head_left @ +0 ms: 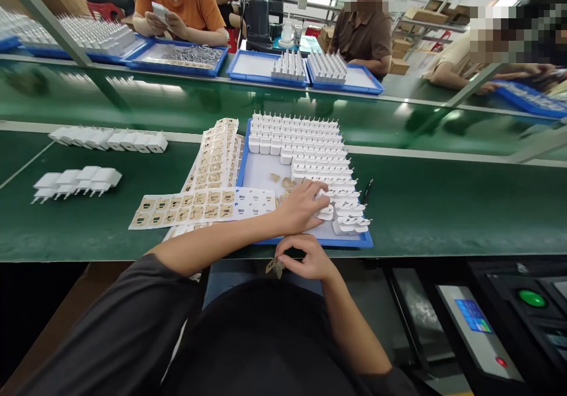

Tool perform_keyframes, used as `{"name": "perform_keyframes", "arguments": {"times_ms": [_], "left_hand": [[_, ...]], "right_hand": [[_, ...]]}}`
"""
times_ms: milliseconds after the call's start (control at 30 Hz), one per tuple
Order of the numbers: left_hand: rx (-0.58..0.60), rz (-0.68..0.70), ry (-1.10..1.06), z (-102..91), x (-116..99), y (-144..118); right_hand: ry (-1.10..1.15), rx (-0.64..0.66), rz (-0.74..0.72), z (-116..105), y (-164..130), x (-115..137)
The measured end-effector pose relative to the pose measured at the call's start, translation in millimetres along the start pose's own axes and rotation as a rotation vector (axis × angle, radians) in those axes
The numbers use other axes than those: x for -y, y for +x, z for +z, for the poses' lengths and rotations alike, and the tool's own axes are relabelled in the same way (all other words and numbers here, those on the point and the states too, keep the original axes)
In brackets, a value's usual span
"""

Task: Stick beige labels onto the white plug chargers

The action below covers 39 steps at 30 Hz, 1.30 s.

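Observation:
My left hand [302,208] reaches across a blue-rimmed tray [241,166], its fingers closed around a white plug adapter [326,212] near the tray's right side. Just beyond the tray's front edge, my right hand [310,259] pinches crumpled tan paper pieces [274,267] between thumb and fingertips. Rows of white plug adapters [305,142], pins up, fill the back and right of the tray. Loose tan scraps [289,185] lie on its bare part beside my left hand. A sheet of tan stickers [195,206] passes under my left forearm, its right end on the tray.
More sticker sheets [217,154] are stacked left of the tray. Further left, white adapters stand in one row [110,139] and lie in another [77,180]. A black pen [368,190] lies to the right. Co-workers sit across the green conveyor [186,104], behind blue trays [266,68].

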State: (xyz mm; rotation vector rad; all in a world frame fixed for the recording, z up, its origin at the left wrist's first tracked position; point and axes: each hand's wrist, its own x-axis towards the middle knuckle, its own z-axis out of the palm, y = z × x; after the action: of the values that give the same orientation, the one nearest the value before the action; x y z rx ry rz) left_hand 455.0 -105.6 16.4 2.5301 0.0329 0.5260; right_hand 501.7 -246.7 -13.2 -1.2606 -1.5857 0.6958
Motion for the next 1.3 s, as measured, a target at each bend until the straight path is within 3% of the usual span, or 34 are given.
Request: {"name": "perform_keyframes", "arguments": {"times_ms": [100,200,300,367,667,833,933,1067,1300], "left_hand": [[-0.076,-0.239,-0.489,-27.7,-1.5,-33.7],[-0.228,-0.495,-0.895,-44.3,-3.5,-74.3],[-0.334,-0.612,-1.151,-44.0,-5.6,-111.1],[-0.363,-0.609,-1.202,-38.0,-6.8,-130.3],[-0.581,-0.51,-0.647,-13.2,-21.9,-171.3],[-0.631,-0.417,-0.692,-4.7,-20.2,-183.9],[-0.672,-0.394,-0.515,-6.1,-16.0,-187.9],[-0.712,-0.253,-0.243,-14.7,-15.4,-186.3],[-0.673,-0.219,-0.185,-20.7,-16.9,-184.8]], "right_hand": [[0.084,-0.086,0.003,-0.3,0.2,-0.9],[0.242,-0.184,0.004,4.0,2.4,1.6],[0.354,-0.23,0.022,12.9,7.2,11.0],[0.384,-0.209,0.031,19.9,11.1,19.0],[0.382,-0.219,0.093,46.4,17.7,29.5],[0.411,-0.289,0.141,48.4,16.8,31.0],[0.436,-0.319,0.21,46.7,17.3,32.6],[0.475,-0.379,0.276,44.0,21.0,34.9],[0.451,-0.337,0.316,39.0,28.4,38.5]]}}
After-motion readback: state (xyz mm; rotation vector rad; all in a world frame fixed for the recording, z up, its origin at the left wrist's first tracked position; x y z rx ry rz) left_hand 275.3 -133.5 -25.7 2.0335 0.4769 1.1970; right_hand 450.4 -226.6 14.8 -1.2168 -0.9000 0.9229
